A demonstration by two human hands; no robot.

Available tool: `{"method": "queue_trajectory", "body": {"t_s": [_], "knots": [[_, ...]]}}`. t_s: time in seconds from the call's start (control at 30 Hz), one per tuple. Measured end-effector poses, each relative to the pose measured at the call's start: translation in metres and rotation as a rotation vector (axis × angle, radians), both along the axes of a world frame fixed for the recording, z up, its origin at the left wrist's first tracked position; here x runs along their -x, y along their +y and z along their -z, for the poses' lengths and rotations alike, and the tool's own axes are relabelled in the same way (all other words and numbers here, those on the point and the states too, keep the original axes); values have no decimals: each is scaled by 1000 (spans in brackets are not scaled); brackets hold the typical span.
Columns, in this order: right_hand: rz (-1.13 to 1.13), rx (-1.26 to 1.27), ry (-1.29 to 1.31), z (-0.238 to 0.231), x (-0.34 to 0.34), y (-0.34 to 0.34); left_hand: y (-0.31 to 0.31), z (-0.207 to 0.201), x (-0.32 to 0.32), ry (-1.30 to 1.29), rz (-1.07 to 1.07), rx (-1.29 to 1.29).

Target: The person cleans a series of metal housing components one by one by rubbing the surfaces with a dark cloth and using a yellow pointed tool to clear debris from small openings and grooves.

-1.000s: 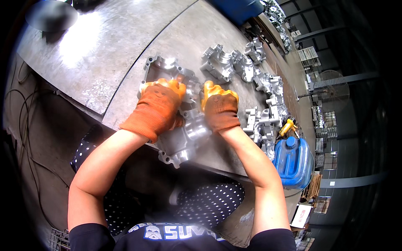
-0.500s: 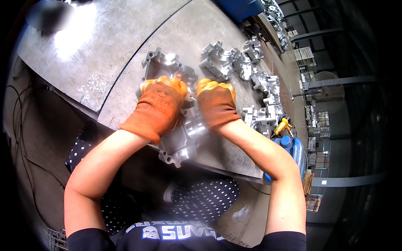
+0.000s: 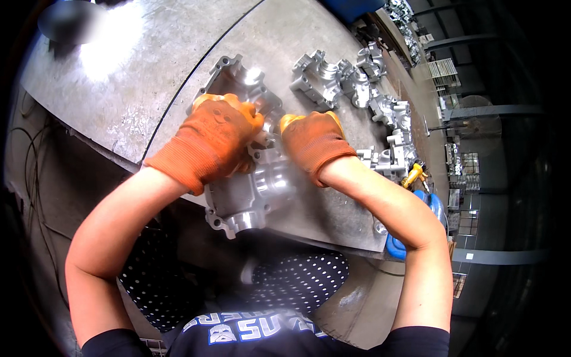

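Both my hands wear orange gloves with yellow-orange fingers. My left hand (image 3: 217, 131) is closed in a fist over the meeting place of two grey metal castings. Beyond it lies the far casting (image 3: 257, 89), an open housing with bolt holes along its rim. The near casting (image 3: 238, 193) lies closer to me, its lower end by the table's front edge. My right hand (image 3: 312, 137) is closed too, just right of the castings, its knuckles facing away. What either hand's fingers hold is hidden beneath the gloves.
The grey metal table (image 3: 178, 44) has a dark seam. Several similar castings (image 3: 321, 77) stand in a curved row at the right. Beyond them are a yellow-handled tool (image 3: 413, 174) and a blue container (image 3: 395, 245). A fan (image 3: 476, 125) stands further off.
My left hand and forearm have shifted left and slightly toward me. The near casting sits a little further left. The whole view has moved slightly, with the row of castings appearing further right.
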State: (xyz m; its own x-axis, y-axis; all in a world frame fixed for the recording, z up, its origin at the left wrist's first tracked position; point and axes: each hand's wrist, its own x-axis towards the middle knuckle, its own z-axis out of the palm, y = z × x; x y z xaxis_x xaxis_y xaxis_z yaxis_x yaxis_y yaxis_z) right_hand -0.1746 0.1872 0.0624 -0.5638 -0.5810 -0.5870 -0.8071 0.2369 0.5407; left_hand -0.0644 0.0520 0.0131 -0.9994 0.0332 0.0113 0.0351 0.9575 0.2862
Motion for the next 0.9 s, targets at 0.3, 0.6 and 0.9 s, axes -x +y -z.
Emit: {"method": "queue_trajectory", "body": {"t_s": [0.3,0.6,0.9], "knots": [[-114,42,-229,-5,10,3,-37,5,5,65,207,25],[-202,164,-527,0,32,12,-51,6,11,68,338,3],[-41,314,-843,-2,47,21,-56,-1,17,-34,364,-57]]}}
